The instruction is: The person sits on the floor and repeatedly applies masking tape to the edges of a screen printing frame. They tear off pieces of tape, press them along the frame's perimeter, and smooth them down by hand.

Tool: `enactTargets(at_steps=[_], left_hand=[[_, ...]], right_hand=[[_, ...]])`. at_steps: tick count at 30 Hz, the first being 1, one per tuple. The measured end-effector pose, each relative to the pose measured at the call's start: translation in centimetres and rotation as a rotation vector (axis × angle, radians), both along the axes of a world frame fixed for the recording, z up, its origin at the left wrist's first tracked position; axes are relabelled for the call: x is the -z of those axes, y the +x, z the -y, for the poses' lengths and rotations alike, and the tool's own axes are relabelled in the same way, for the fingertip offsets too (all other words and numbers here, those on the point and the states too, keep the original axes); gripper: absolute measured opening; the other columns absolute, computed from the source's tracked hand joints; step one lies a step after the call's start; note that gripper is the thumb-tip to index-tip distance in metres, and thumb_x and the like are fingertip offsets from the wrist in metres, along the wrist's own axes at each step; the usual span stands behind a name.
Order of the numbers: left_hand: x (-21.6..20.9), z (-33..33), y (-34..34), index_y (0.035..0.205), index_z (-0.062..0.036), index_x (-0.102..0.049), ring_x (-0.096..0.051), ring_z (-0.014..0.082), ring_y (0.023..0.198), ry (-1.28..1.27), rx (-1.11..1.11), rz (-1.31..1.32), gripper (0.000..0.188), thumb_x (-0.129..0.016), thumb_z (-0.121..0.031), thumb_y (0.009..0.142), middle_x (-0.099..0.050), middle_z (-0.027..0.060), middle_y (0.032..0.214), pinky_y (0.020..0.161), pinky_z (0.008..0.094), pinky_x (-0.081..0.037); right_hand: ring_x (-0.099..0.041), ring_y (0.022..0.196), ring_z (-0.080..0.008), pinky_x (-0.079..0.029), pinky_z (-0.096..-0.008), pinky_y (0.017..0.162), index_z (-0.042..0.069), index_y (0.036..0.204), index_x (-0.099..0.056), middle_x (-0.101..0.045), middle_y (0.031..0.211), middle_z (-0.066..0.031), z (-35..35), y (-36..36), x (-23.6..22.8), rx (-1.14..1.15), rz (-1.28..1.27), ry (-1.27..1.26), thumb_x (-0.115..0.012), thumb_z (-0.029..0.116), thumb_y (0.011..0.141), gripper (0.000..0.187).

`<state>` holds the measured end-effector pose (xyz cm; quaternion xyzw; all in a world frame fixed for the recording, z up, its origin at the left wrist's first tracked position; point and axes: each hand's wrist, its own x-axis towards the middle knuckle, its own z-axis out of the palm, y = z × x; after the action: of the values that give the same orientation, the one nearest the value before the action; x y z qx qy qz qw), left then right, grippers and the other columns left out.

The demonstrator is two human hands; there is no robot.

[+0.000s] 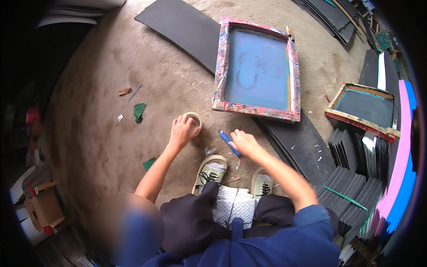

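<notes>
Head view, L hand (181, 131) on tape roll (195, 123), R hand (243, 143) w/ blue cutter (228, 142)

An open brown cardboard box (43, 208) with red-taped edges sits on the floor at the person's far lower left.

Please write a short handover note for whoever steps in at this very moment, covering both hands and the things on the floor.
Left hand: gripping the tape roll on the concrete floor.
Right hand: holding a blue cutter.
Screen-printing frame: flat on the floor just ahead, paint-stained border, blue mesh.
Second, smaller frame: to the right, on the dark sheet stacks.
Done: tape and cutter in hand.
Left: no fresh tape visible on the frame.
</notes>
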<state>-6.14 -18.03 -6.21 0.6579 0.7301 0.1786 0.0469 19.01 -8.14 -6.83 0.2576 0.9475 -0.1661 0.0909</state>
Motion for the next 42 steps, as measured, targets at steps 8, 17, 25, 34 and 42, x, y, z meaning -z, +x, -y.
enactTargets(at_steps=[8, 17, 25, 34, 42], left_hand=[[0.5, -10.8, 0.1, 0.130, -0.0095, -0.040, -0.057, 0.0204, 0.094, -0.189, -0.356, 1.003, 0.046, -0.054, -0.026, 0.090, -0.057, 0.0133, 0.111, 0.079, 0.0347, -0.046], [1.5, -12.0, 1.8, 0.143, -0.0112, -0.022, -0.055, 0.0108, 0.089, -0.238, -0.270, 1.399, 0.055, -0.047, -0.015, 0.094, -0.059, 0.0062, 0.100, 0.082, 0.0251, -0.043], [0.4, -7.6, 2.5, 0.142, -0.0132, -0.023, -0.049, 0.0175, 0.105, -0.303, -0.361, 1.172, 0.056, -0.049, -0.021, 0.094, -0.044, 0.0137, 0.122, 0.091, 0.0289, -0.039], [-5.4, -10.8, 3.1, 0.089, -0.0157, -0.066, -0.038, 0.0277, 0.112, -0.064, 0.246, 0.019, 0.019, -0.071, -0.020, 0.071, -0.047, 0.0028, 0.115, 0.095, 0.0439, -0.035], [-4.9, -11.6, 2.2, 0.081, -0.0136, -0.066, -0.046, 0.0247, 0.101, -0.101, 0.321, 0.183, 0.020, -0.075, -0.019, 0.064, -0.056, 0.0004, 0.099, 0.089, 0.0388, -0.039]], right_hand=[[-0.056, 0.096, -0.0327, -0.046, -0.0426, 0.083, 0.002, 0.093, -0.060, -0.059, 0.096, -0.0184, -15.1, 11.6, -10.9, 0.225, -0.072, 0.010, -0.048, 0.018, 0.087, 0.021], [-0.050, 0.102, -0.0301, -0.041, -0.0380, 0.091, 0.003, 0.096, -0.062, -0.054, 0.103, -0.0136, -18.1, 17.2, -7.5, 0.402, -0.182, -0.076, -0.054, 0.012, 0.083, 0.018], [-0.045, 0.105, -0.0266, -0.041, -0.0364, 0.093, 0.006, 0.093, -0.064, -0.047, 0.104, -0.0084, -17.7, 15.3, -5.9, 0.321, -0.137, -0.248, -0.066, 0.014, 0.077, 0.019], [-0.044, 0.103, -0.0279, -0.041, -0.0384, 0.090, 0.006, 0.084, -0.064, -0.047, 0.103, -0.0084, -17.0, 15.5, -6.1, 0.359, -0.173, -0.222, -0.070, 0.014, 0.072, 0.015], [-0.051, 0.090, -0.0283, -0.042, -0.0383, 0.084, 0.005, 0.084, -0.060, -0.057, 0.092, -0.0096, -15.9, 16.1, -7.4, 0.412, -0.263, -0.231, -0.067, 0.014, 0.074, 0.015]])
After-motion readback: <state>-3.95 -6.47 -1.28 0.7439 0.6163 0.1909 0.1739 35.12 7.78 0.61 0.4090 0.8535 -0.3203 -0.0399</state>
